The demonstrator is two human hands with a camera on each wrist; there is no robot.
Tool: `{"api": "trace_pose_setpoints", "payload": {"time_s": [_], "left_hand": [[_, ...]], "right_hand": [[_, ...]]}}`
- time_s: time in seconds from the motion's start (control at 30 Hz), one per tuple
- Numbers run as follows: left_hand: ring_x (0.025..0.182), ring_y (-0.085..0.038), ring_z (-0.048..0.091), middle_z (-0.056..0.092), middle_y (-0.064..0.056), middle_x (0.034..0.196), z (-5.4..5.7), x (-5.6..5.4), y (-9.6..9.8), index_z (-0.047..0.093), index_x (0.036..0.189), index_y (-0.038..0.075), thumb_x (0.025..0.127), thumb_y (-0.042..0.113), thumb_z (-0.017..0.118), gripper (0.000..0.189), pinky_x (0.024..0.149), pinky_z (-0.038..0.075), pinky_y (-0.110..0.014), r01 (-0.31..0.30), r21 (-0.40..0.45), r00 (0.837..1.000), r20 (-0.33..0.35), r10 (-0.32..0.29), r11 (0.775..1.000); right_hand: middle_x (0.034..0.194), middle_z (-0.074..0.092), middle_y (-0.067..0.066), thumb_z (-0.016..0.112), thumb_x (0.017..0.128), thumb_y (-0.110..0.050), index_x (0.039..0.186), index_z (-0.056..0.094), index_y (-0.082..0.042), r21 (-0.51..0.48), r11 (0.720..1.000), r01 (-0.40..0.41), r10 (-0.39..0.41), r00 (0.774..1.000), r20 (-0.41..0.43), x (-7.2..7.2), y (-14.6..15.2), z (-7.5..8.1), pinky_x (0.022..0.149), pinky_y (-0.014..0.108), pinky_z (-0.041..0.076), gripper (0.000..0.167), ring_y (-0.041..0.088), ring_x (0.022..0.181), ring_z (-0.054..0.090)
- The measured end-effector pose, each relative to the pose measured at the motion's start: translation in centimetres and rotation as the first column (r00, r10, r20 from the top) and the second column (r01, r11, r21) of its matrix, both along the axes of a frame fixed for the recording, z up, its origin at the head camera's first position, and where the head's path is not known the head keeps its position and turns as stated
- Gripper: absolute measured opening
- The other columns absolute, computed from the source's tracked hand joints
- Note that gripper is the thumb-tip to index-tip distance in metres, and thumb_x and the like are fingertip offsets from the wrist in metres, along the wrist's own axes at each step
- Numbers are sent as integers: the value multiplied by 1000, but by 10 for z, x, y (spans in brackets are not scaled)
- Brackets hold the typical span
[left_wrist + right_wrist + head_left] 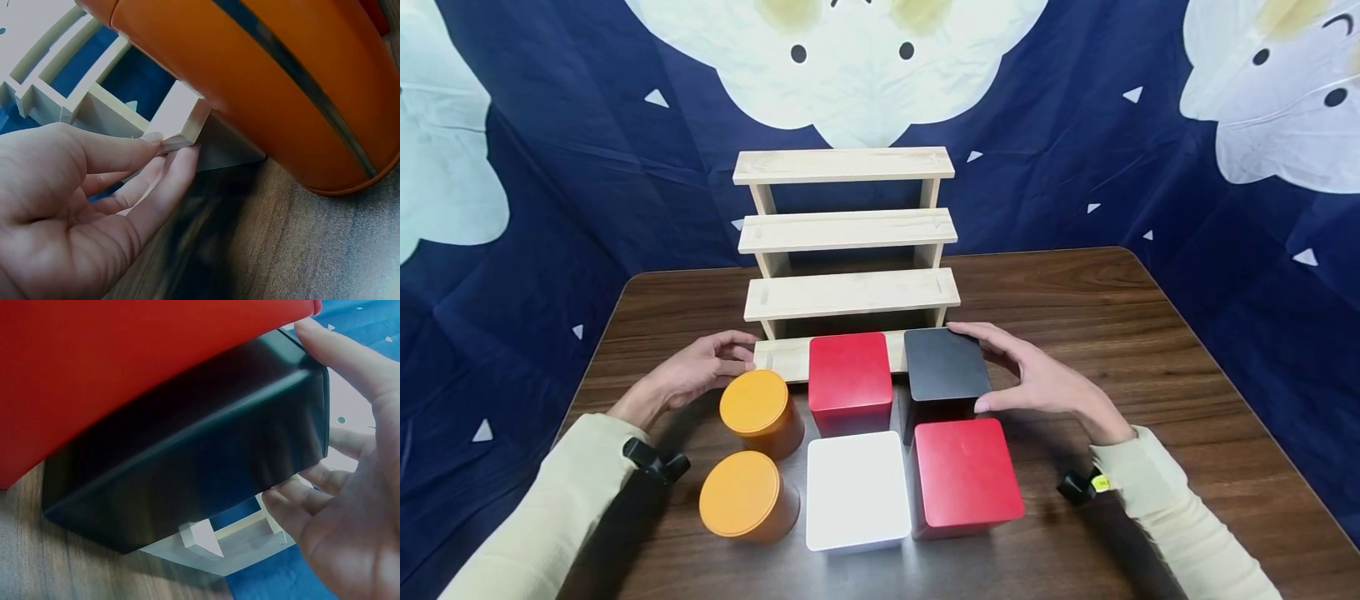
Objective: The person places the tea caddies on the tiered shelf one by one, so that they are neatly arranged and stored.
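Observation:
My left hand [703, 371] pinches the left end of the lowest step of a pale wooden stepped rack [852, 293]. In the left wrist view the thumb lies against the step end [178, 115] with fingers under it. Close by stands an orange round canister [262, 81], upright. My right hand [1037, 375] holds the upper part of a black square box [946, 364], thumb on the near side and fingers on the far side. The right wrist view shows this black box [200, 456] standing upright right behind a red box [125, 356].
Another orange canister [741, 494], a white square box [857, 492] and a red one [966, 475] form the front row. One more red box [850, 375] stands before the rack. Everything rests on a dark wooden table [1060, 292], with navy cloth [1075, 150] behind and beside.

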State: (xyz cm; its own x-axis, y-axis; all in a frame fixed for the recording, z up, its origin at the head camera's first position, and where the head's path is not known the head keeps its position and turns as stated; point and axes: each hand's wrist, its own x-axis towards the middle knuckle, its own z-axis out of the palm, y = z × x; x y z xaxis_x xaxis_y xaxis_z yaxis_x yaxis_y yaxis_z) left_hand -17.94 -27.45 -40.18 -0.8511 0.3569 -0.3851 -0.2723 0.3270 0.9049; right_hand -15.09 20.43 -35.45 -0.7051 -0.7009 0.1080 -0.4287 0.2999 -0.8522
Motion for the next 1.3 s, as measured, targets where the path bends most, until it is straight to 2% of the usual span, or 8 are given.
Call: {"api": "trace_pose_setpoints", "payload": {"time_s": [0.4, 0.57, 0.73, 0.9, 1.2, 1.3], "left_hand": [[84, -15, 64, 57, -7, 99, 2, -2, -1, 21, 142, -3, 94, 4, 56, 60, 79, 57, -34, -3, 54, 996, 94, -2, 999], [83, -14, 64, 58, -5, 96, 3, -2, 0, 21, 141, -3, 94, 5, 56, 59, 78, 57, -33, -7, 57, 995, 97, 1, 998], [83, -14, 63, 59, -4, 94, 2, -3, 1, 23, 138, -4, 93, 6, 58, 57, 78, 57, -33, -7, 38, 996, 85, 4, 999], [84, -16, 62, 58, -6, 95, 2, -4, 2, 26, 136, -3, 93, 6, 58, 55, 80, 56, -33, 1, 18, 998, 63, -2, 1000], [85, -18, 61, 58, -7, 95, 2, -4, 3, 29, 135, -3, 92, 3, 57, 52, 81, 56, -34, -7, -18, 999, 48, 8, 1000], [84, -17, 61, 58, -6, 94, 2, -4, 3, 29, 135, -4, 92, 1, 56, 51, 80, 56, -34, -12, -20, 999, 46, 13, 1000]], "right_hand": [[147, 39, -6, 81, 75, -17, 145, 39, -26, -7, 998, 59, -59, 994, -92, 1, 0, -6, 106, 21, 37, 83, 12, 129, 41], [148, 40, -7, 82, 74, -15, 145, 41, -26, -11, 996, 84, -84, 989, -120, 3, 3, -2, 105, 21, 38, 83, 13, 132, 39], [148, 40, -4, 82, 73, -12, 144, 41, -24, -22, 996, 89, -92, 987, -133, 6, 9, 8, 105, 19, 37, 83, 11, 134, 38], [147, 42, 5, 80, 71, 1, 144, 42, -14, -92, 993, 69, -82, 984, -155, 6, 14, 23, 102, 18, 40, 83, 12, 130, 43], [143, 45, 15, 76, 65, 16, 140, 44, 2, -215, 977, -1, -41, 980, -193, -2, 15, 51, 99, 20, 44, 83, 15, 123, 50], [143, 45, 14, 75, 64, 18, 139, 44, 2, -222, 975, -1, -47, 977, -210, -6, 13, 62, 100, 19, 43, 83, 14, 123, 49]]}}
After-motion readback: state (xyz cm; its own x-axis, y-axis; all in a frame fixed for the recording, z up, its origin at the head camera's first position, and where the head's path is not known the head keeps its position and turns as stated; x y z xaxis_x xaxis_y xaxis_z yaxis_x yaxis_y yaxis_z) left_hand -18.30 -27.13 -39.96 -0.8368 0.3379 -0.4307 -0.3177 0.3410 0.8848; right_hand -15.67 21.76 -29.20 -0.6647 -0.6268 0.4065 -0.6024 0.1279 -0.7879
